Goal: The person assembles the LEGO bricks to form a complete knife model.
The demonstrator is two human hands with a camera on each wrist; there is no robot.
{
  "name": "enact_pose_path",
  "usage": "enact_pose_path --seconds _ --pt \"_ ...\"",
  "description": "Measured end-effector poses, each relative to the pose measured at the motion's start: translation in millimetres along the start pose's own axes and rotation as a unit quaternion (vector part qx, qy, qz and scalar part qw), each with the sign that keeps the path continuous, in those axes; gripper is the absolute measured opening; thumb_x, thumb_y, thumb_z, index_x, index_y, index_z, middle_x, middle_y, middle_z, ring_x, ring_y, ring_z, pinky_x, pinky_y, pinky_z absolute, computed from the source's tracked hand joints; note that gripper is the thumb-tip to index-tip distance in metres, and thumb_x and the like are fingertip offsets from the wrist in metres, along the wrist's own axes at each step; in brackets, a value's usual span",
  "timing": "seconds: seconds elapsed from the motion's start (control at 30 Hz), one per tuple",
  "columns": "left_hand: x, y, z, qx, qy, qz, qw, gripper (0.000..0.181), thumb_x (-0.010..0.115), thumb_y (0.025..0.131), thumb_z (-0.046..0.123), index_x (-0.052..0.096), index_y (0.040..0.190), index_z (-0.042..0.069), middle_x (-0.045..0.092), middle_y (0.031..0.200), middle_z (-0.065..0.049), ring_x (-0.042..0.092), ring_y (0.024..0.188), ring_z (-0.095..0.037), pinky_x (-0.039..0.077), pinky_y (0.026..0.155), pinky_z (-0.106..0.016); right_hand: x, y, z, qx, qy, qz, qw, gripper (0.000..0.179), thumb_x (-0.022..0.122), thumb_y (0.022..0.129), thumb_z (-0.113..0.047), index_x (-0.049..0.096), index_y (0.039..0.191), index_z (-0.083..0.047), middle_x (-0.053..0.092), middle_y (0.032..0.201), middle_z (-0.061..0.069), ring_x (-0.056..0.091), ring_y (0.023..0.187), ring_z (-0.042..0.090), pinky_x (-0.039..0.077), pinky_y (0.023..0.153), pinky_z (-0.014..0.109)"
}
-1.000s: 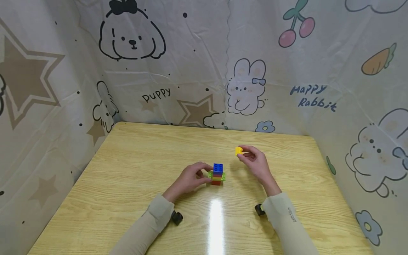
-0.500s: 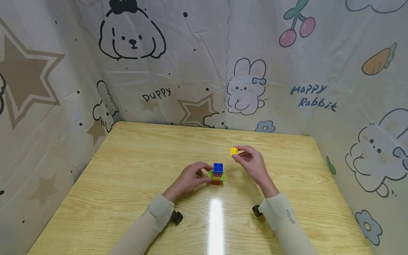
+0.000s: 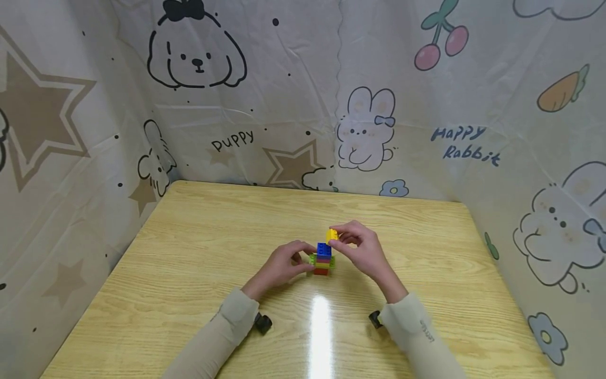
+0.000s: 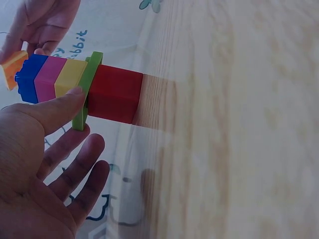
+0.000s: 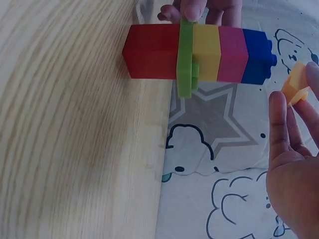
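A tower of toy building bricks stands upright on the table: red brick [image 4: 115,94] at the bottom, then a flat green plate [image 5: 184,59], a yellow brick [image 5: 206,52], a pink brick [image 5: 233,55] and a blue brick [image 3: 324,249] with its studs up. My left hand [image 3: 284,261] pinches the green plate's left end between thumb and forefinger, the other fingers spread below. In my right hand [image 3: 362,250], thumb and fingertips grip a loose yellow brick [image 3: 332,235]. It hangs tilted just above the blue studs, with a small gap in the right wrist view.
The wooden table [image 3: 213,221] extends around the tower. Patterned cloth [image 3: 284,79] hangs behind it and along both sides. A black wrist camera [image 3: 263,323] is at the left cuff, another black camera [image 3: 375,319] at the right.
My right hand has moved left and slightly nearer with the loose yellow brick, from beyond the tower's right side to just over its top, tilting the brick. The left hand and tower stay put.
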State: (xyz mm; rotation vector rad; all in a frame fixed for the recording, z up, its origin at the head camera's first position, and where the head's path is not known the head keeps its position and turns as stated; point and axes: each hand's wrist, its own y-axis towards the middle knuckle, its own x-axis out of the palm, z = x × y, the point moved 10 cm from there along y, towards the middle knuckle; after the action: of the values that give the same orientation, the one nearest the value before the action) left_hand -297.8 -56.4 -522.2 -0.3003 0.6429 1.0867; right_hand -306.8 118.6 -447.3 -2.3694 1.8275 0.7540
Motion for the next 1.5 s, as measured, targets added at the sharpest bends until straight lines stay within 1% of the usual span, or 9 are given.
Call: enact_pose_path --seconds 0.17,0.3,0.47,0.67,0.9,1.17,1.33,1.4,1.5 --pt "-0.2 -0.6 0.9 0.002 0.0 0.0 1.0 0.037 0.079 0.094 0.023 0.069 0.129 0.022 0.07 0.122 0.003 0.063 0.087 -0.008 0.055 0.08 -0.026 5.6 -0.5 -5.0 -0.017 -0.017 -0.005 0.9997 0.031 0.081 0.092 -0.018 0.076 0.121 -0.008 0.068 0.106 0.007 0.064 0.089 0.017 0.059 0.084 0.033" --pt "-0.7 -1.4 0.7 0.0 -0.003 0.0 1.0 0.036 0.078 0.094 0.022 0.069 0.129 0.022 0.07 0.122 0.003 0.062 0.087 -0.009 0.055 0.08 -0.026 11.3 0.1 -6.6 -0.024 -0.039 -0.012 0.9989 0.032 0.082 0.091 -0.019 0.077 0.12 -0.009 0.067 0.103 0.003 0.062 0.087 0.015 0.058 0.082 0.033" --pt "-0.9 -1.7 1.3 0.005 -0.004 0.001 1.0 0.037 0.078 0.094 0.022 0.069 0.13 0.022 0.069 0.122 0.003 0.062 0.087 -0.009 0.055 0.079 -0.026 16.9 1.4 -11.6 -0.037 -0.061 -0.02 0.9972 0.031 0.083 0.089 -0.02 0.078 0.119 -0.012 0.068 0.101 0.002 0.061 0.086 0.016 0.058 0.079 0.036" --pt "-0.7 -1.5 2.2 0.015 -0.002 0.003 0.9999 0.037 0.078 0.094 0.022 0.069 0.13 0.023 0.069 0.122 0.002 0.063 0.087 -0.009 0.055 0.08 -0.026 20.1 1.8 -13.5 -0.035 -0.083 -0.024 0.9956 0.032 0.084 0.089 -0.024 0.079 0.118 -0.015 0.067 0.1 0.0 0.06 0.084 0.015 0.055 0.074 0.036" --pt "-1.2 -1.8 2.9 0.018 -0.004 0.002 0.9998 0.038 0.078 0.094 0.023 0.069 0.131 0.023 0.069 0.122 0.002 0.064 0.087 -0.008 0.056 0.081 -0.026 20.9 2.2 -11.7 -0.034 -0.086 -0.024 0.9955 0.031 0.084 0.089 -0.025 0.079 0.118 -0.017 0.067 0.099 0.0 0.06 0.084 0.016 0.053 0.072 0.035" --pt "-2.2 -2.2 5.4 0.029 -0.007 0.003 0.9995 0.036 0.078 0.094 0.023 0.069 0.13 0.021 0.07 0.122 0.001 0.064 0.087 -0.009 0.056 0.079 -0.026 22.5 1.0 -11.9 -0.037 -0.078 -0.034 0.9956 0.031 0.083 0.09 -0.024 0.078 0.118 -0.011 0.067 0.1 0.001 0.06 0.085 0.02 0.054 0.075 0.045" --pt "-2.3 -1.9 4.0 0.03 -0.005 0.006 0.9995 0.035 0.078 0.095 0.023 0.069 0.129 0.021 0.07 0.122 0.001 0.064 0.087 -0.009 0.056 0.08 -0.026 24.7 1.9 -10.1 -0.037 -0.08 -0.04 0.9953 0.031 0.084 0.089 -0.024 0.079 0.117 -0.013 0.066 0.1 0.0 0.06 0.086 0.021 0.055 0.078 0.049" --pt "-2.2 -1.8 3.5 0.03 -0.005 0.006 0.9995 0.035 0.078 0.095 0.022 0.069 0.129 0.02 0.07 0.122 0.001 0.064 0.087 -0.009 0.056 0.08 -0.026 25.1 2.3 -9.3 -0.036 -0.083 -0.04 0.9951 0.031 0.085 0.088 -0.025 0.079 0.117 -0.014 0.066 0.1 0.0 0.06 0.086 0.021 0.056 0.078 0.048" --pt "-2.0 -1.7 1.8 0.024 -0.003 0.006 0.9997 0.035 0.078 0.095 0.023 0.069 0.128 0.021 0.07 0.122 0.002 0.064 0.087 -0.008 0.056 0.08 -0.026 25.6 2.9 -9.1 -0.037 -0.083 -0.042 0.995 0.031 0.085 0.088 -0.024 0.079 0.117 -0.013 0.066 0.1 0.001 0.06 0.086 0.019 0.058 0.079 0.043"
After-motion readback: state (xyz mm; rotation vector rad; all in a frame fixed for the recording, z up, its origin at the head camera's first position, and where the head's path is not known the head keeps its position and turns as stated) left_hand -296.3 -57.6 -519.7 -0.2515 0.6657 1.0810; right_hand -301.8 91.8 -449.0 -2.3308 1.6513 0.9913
